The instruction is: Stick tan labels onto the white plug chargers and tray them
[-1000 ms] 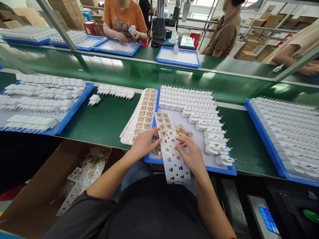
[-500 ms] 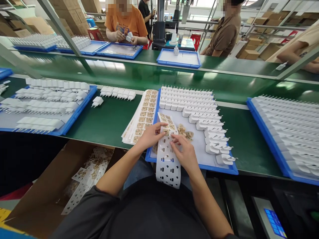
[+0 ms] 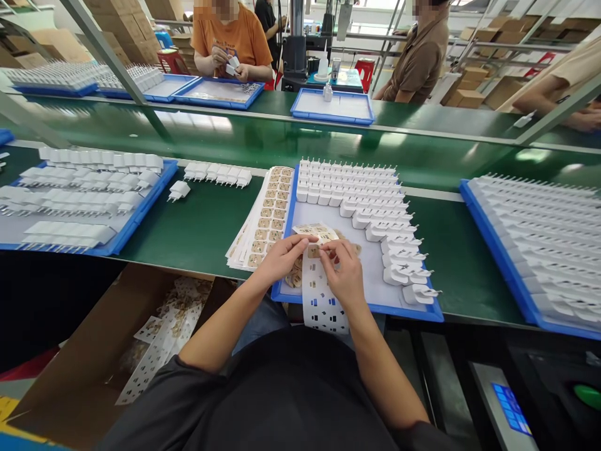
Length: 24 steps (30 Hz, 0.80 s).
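Observation:
A strip of label sheet [image 3: 319, 291] with punched dark holes lies across a blue tray [image 3: 404, 312] and hangs over its near edge. My left hand [image 3: 285, 257] grips the sheet at its left side, thumb and fingers pinched together. Close by, my right hand [image 3: 345, 269] pinches at a small brown sticker [image 3: 313, 251] on the sheet; its fingertips partly hide the contact. The upper part of the sheet bends up beyond my fingers. Loose brown bits [image 3: 295, 275] lie in the tray beside the strip. White plug adapters [image 3: 375, 216] stand in rows in the same tray.
A stack of sticker sheets [image 3: 263, 219] lies left of the tray. More adapters fill the left tray [image 3: 150, 210] and the right tray [image 3: 504, 263]. A cardboard box [image 3: 79, 338] of waste sheets sits below left. A person [image 3: 230, 37] works across the bench.
The sheet's upper part has bent over and its hanging end has shifted up and right. My hands have come closer together, and my right fingers have closed into a pinch.

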### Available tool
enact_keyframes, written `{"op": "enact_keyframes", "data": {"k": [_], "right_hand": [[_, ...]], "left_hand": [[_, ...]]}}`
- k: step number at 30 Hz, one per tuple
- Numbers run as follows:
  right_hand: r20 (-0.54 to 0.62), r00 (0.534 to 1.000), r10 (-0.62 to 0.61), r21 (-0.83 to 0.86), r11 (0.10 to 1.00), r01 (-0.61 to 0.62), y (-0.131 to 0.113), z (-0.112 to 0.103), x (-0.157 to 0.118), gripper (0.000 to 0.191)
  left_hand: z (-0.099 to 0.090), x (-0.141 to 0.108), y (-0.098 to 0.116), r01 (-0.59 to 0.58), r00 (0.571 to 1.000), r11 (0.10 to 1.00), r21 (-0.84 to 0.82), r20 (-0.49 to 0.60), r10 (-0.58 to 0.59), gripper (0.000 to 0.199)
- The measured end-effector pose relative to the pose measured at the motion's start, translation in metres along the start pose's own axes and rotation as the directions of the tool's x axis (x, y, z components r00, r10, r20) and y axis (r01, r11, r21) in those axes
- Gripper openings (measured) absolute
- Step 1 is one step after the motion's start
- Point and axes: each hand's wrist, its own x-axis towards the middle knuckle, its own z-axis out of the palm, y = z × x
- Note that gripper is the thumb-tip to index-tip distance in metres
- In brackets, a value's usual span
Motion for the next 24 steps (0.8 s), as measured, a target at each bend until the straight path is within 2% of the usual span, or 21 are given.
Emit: {"op": "enact_keyframes", "data": {"k": [3,5,9,13,16,18,21,24], "right_hand": [[0.036,0.998,-0.055,0.046,0.998,0.053,0.000,-0.008,-0.005,0.013],[0.018,0.999,-0.046,0.102,0.994,0.044,0.002,-0.017,-0.011,0.012],[-0.006,0.998,0.059,0.160,0.985,-0.057,0.012,-0.038,-0.023,0.011],[0.050,0.988,0.147,0.127,0.980,-0.153,0.022,-0.050,-0.032,0.014],[0.065,0.980,0.188,0.164,0.967,-0.197,0.027,-0.052,-0.034,0.016],[0.079,0.979,0.190,0.215,0.955,-0.203,0.029,-0.053,-0.035,0.016],[0.111,0.975,0.191,0.265,0.940,-0.214,0.032,-0.054,-0.037,0.017],[0.102,0.972,0.214,0.270,0.934,-0.234,0.036,-0.056,-0.039,0.018]], "left_hand": [[-0.004,0.008,-0.001,-0.056,0.998,0.991,0.120,-0.012,0.057,0.038],[-0.007,0.013,0.000,-0.086,0.995,0.962,0.260,-0.016,0.094,0.036],[-0.015,0.016,0.004,-0.108,0.993,0.814,0.571,0.029,0.111,0.034],[-0.012,0.020,0.015,-0.124,0.990,0.710,0.693,0.044,0.130,0.032],[0.010,0.038,0.028,-0.241,0.969,0.669,0.703,0.139,0.203,0.028],[0.032,0.057,0.035,-0.364,0.930,0.618,0.697,0.242,0.276,0.026],[0.070,0.091,0.043,-0.510,0.851,0.464,0.724,0.347,0.393,0.035],[0.102,0.116,0.044,-0.554,0.807,0.323,0.767,0.400,0.435,0.043]]}}
